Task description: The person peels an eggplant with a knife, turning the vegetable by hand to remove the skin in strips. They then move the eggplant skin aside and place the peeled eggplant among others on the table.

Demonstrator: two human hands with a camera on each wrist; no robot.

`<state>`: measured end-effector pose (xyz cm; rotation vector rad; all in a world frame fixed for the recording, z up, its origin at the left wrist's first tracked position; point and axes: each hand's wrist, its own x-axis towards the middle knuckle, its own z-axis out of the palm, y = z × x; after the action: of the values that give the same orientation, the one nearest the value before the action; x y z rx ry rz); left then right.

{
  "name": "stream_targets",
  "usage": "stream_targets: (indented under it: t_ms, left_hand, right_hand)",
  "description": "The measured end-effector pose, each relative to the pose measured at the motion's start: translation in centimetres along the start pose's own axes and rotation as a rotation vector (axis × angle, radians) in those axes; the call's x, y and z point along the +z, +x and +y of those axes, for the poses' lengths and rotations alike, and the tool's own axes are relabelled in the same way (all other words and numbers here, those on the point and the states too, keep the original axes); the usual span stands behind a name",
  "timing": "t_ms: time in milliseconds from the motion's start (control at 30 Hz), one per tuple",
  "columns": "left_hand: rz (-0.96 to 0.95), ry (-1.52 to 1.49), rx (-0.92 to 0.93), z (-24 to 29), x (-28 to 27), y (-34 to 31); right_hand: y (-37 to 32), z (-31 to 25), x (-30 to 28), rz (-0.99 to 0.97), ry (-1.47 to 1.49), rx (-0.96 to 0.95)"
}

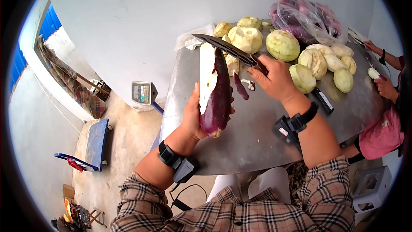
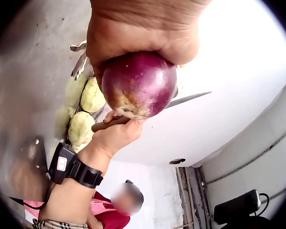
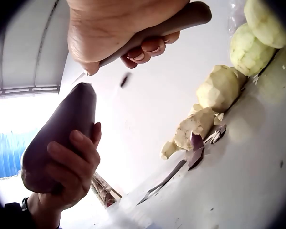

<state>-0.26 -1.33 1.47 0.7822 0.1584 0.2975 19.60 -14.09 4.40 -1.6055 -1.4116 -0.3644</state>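
A partly peeled purple eggplant (image 1: 219,107) is held upright over the table, with my left hand (image 1: 191,114) gripping its lower half. One side shows white flesh; the rest keeps its dark skin. In the left wrist view its rounded purple end (image 2: 138,86) faces the camera. My right hand (image 1: 274,79) grips the brown handle (image 3: 181,24) of a knife whose long dark blade (image 1: 231,51) overlaps the eggplant's top in the head view. Beneath, strips of purple peel (image 1: 240,87) lie on the metal table (image 1: 244,146) by pale peeled eggplants (image 1: 282,45).
A clear plastic bag (image 1: 309,17) of unpeeled eggplants stands at the back right. Near the right forearm lies a black device (image 1: 324,101). Another person's hand (image 1: 386,89) works at the right edge. Left of the table are a scale (image 1: 143,93) and a blue cart (image 1: 98,139).
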Motion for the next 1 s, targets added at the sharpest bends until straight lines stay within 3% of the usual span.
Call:
stream_targets:
  t_ms: [67,200,300,433,567,1000]
  left_hand:
    - [0.036,0.023,0.022,0.0,0.2,0.1]
    - [0.090,0.149,0.072,-0.2,-0.2,0.6]
    - [0.054,0.060,0.027,-0.5,-0.4,0.3]
    - [0.028,0.341,0.063,-0.7,-1.1,0.5]
    - [0.111,0.269,0.091,-1.0,0.2,0.2]
    - [0.013,0.148,-0.010,-0.3,1.0,0.0]
  right_hand:
    - [-0.2,-1.3,-0.1,-0.065,0.111,-0.003]
    - [-0.6,-2.3,1.0,-0.151,-0.030,-0.171]
    - [-0.7,-3.0,1.1,-0.195,-0.076,-0.174]
    - [-0.8,-3.0,1.3,-0.189,-0.091,-0.226]
    - [-0.8,-2.9,1.1,-0.145,-0.108,-0.204]
    - [-0.6,-1.9,0.9,-0.073,-0.110,-0.213]
